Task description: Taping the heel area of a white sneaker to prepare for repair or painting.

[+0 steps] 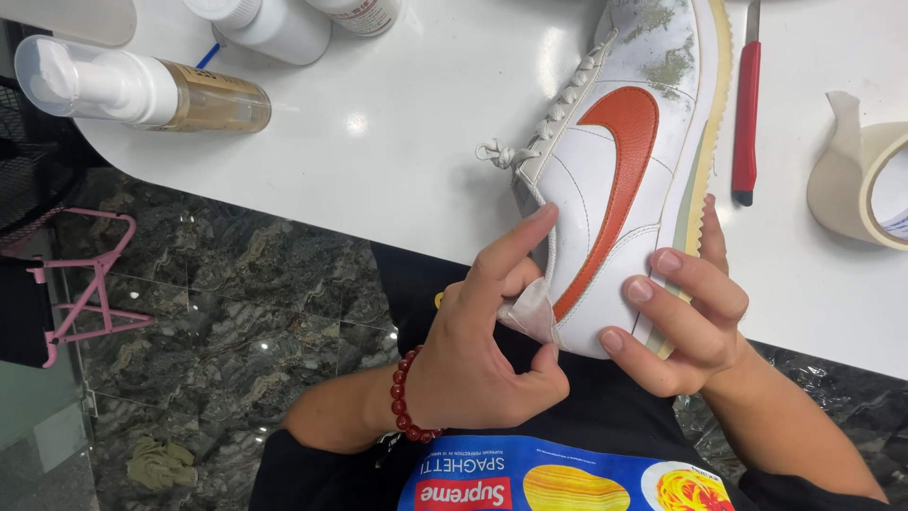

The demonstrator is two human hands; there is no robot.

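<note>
head view | white sneaker on its side at the edge of the white table | right hand fingers curled on the heel, steadying it | left hand forefinger and thumb pressing tape piece onto the heel | tape roll, red knife near

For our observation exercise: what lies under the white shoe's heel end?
Under the white shoe, the left hand presses a tape piece at the heel and the right hand cups it; the heel's far side is hidden.

shoe on table; knife, tape roll right; pump bottle left.
</note>
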